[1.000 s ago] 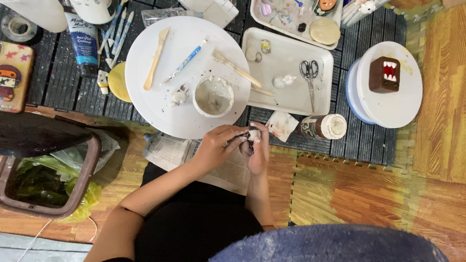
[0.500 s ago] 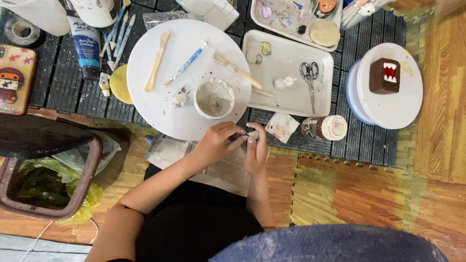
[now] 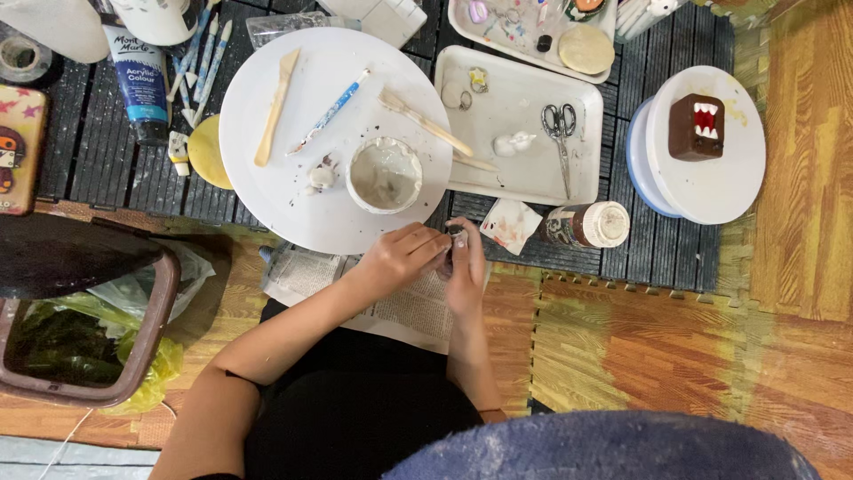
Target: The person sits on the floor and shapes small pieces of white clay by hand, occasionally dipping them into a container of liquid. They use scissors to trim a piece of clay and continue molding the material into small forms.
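Slatted mat (image 3: 107, 169) with turntables (image 3: 293, 178), tray (image 3: 524, 164)

The light is bright and soft all over. The white round plate (image 3: 267, 160) shines a little. A dark shadow sits over the brown bin (image 3: 147, 333). The blue cloth (image 3: 604, 453) at the bottom looks blurry.

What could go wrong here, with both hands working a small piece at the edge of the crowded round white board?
1. The left hand and right hand pinch a small pale piece, mostly hidden; it could slip onto the newspaper sheet below.
2. The small white cup of greyish liquid sits just beyond the hands on the round white board; a forward nudge might tip it.
3. The long wooden modelling tool bridges the board and the white rectangular tray and could be knocked loose.
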